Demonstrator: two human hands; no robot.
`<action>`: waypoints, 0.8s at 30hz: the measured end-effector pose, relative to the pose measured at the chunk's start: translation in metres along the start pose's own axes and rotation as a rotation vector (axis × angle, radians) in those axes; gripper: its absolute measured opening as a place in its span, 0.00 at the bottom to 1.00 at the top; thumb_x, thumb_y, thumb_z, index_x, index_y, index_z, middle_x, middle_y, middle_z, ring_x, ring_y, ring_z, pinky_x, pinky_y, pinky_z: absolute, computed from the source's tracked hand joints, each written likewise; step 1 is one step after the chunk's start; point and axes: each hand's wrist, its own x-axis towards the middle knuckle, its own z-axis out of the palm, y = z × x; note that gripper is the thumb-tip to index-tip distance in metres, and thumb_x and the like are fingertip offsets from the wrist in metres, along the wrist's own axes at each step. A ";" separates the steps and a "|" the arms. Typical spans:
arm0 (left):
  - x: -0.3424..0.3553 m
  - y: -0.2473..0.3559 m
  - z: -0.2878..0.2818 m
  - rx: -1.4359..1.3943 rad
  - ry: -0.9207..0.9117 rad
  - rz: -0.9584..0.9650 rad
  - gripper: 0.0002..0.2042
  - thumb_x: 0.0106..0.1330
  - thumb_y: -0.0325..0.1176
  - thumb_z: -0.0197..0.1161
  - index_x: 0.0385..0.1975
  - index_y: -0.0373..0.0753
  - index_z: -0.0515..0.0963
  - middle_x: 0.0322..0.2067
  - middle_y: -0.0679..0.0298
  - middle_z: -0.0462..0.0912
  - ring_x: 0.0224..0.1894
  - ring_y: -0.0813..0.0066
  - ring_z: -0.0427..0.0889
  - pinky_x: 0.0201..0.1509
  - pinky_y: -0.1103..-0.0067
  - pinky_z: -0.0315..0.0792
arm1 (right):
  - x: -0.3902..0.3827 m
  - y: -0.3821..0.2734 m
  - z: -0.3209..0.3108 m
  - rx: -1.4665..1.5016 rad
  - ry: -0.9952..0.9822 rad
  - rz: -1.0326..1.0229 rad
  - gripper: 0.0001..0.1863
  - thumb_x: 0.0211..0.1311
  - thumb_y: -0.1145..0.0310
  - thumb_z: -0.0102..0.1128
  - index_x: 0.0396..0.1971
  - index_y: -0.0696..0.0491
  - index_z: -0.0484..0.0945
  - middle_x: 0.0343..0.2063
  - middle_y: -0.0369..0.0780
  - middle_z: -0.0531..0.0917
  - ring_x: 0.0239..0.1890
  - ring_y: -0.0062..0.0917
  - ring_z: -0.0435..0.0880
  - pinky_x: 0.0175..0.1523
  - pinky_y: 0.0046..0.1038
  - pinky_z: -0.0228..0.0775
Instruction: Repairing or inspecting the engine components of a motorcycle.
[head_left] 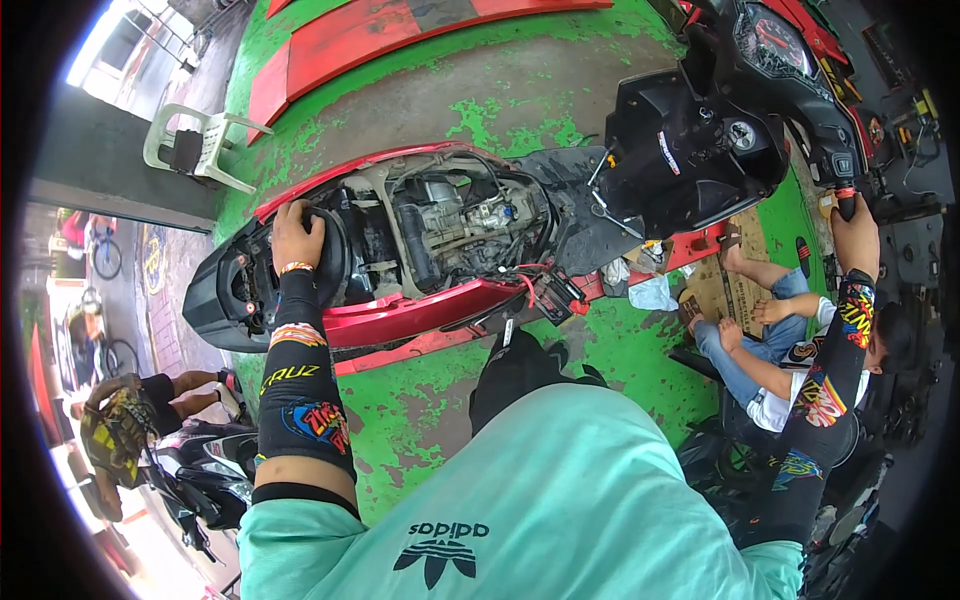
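A red and black motor scooter (pixel 430 310) stands across in front of me, its seat off and its engine (pixel 470 222) exposed. At its rear, on the left, my left hand (pixel 298 238) is closed over the edge of a rounded black part (pixel 332 262); some fingertips are hidden. Far to the right, my right hand (pixel 856 238) wraps around the black handlebar grip (pixel 847 206). Between the hands lie the flat footboard (pixel 575 195) and the black front panel (pixel 680 150). A small black box (pixel 562 300) with red wires hangs by the near side.
A person (pixel 785 345) sits low at the right, near cardboard (pixel 735 295) and a white rag (pixel 652 293). A white plastic chair (pixel 205 140) stands far left. A red ramp (pixel 370 45) lies beyond the scooter. Another person (pixel 150 420) and a parked motorcycle (pixel 205 465) are at the near left.
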 end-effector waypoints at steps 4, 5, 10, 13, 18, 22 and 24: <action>0.000 -0.001 0.001 -0.014 0.014 0.019 0.15 0.59 0.36 0.61 0.45 0.41 0.80 0.45 0.56 0.79 0.51 0.54 0.78 0.55 0.63 0.73 | -0.001 -0.001 -0.003 0.053 0.015 -0.012 0.29 0.61 0.55 0.60 0.61 0.51 0.73 0.48 0.54 0.83 0.54 0.50 0.81 0.57 0.45 0.72; 0.000 -0.001 0.001 0.012 0.006 0.006 0.15 0.59 0.36 0.61 0.45 0.41 0.80 0.45 0.56 0.79 0.51 0.54 0.78 0.55 0.63 0.73 | -0.001 -0.001 -0.003 0.054 -0.006 -0.017 0.29 0.61 0.55 0.60 0.61 0.51 0.73 0.48 0.54 0.83 0.54 0.50 0.81 0.57 0.45 0.72; 0.000 -0.001 0.002 -0.020 0.028 0.024 0.15 0.59 0.36 0.61 0.45 0.41 0.80 0.44 0.56 0.79 0.51 0.54 0.78 0.55 0.62 0.73 | -0.002 -0.003 -0.005 0.112 0.005 -0.050 0.28 0.61 0.56 0.61 0.59 0.55 0.75 0.45 0.57 0.83 0.52 0.52 0.81 0.54 0.44 0.73; 0.000 0.000 0.001 -0.027 0.018 0.016 0.15 0.59 0.37 0.61 0.44 0.41 0.80 0.44 0.56 0.80 0.50 0.53 0.79 0.55 0.62 0.73 | -0.003 -0.005 -0.007 0.127 0.014 -0.051 0.28 0.61 0.56 0.61 0.58 0.57 0.75 0.44 0.57 0.83 0.51 0.53 0.81 0.53 0.44 0.73; 0.000 0.000 0.000 -0.002 0.025 -0.010 0.14 0.59 0.37 0.61 0.44 0.41 0.80 0.44 0.56 0.80 0.50 0.54 0.79 0.54 0.62 0.73 | -0.005 -0.008 -0.008 0.129 -0.030 -0.034 0.28 0.61 0.56 0.61 0.58 0.55 0.75 0.44 0.57 0.83 0.51 0.53 0.81 0.53 0.44 0.73; 0.000 -0.002 0.002 -0.028 0.036 0.003 0.14 0.59 0.36 0.60 0.44 0.41 0.80 0.44 0.56 0.80 0.50 0.54 0.79 0.55 0.62 0.73 | -0.006 -0.010 -0.009 0.121 -0.025 -0.046 0.28 0.61 0.56 0.61 0.59 0.54 0.75 0.45 0.55 0.84 0.51 0.52 0.81 0.53 0.44 0.73; 0.001 -0.003 0.002 -0.003 0.040 -0.007 0.14 0.59 0.37 0.60 0.44 0.41 0.80 0.45 0.56 0.80 0.50 0.54 0.79 0.55 0.62 0.73 | -0.008 -0.011 -0.010 0.125 0.003 -0.028 0.28 0.61 0.56 0.61 0.59 0.54 0.75 0.46 0.56 0.83 0.52 0.51 0.81 0.55 0.44 0.73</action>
